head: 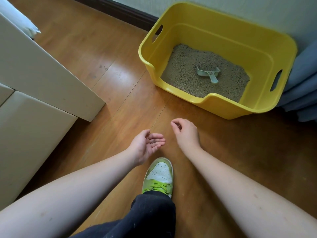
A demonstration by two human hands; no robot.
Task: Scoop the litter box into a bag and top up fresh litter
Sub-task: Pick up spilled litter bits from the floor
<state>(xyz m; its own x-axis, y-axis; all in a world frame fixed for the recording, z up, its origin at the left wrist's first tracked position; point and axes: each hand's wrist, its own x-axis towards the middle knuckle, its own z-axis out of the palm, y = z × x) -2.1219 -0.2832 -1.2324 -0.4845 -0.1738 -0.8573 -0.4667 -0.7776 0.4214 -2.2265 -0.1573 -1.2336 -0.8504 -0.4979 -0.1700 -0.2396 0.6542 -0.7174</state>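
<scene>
Litter box (202, 19) — a yellow tub with cut-out handles — sits on the wood floor (85, 52) against the wall, upper right from my head camera. Grey litter (185, 69) covers its bottom, and a pale scoop (208, 73) lies on top of it, handle toward me. My left hand (147, 145) is cupped palm up, fingers relaxed and loosely apart, with a few grains (154, 142) resting on them. My right hand (186, 132) hovers just beside it, palm down, fingers curled in — whether they pinch anything I cannot tell. Below the hands are a green-and-white shoe (159, 176) and a dark trouser leg. White cabinets (34, 69) stand at left.
</scene>
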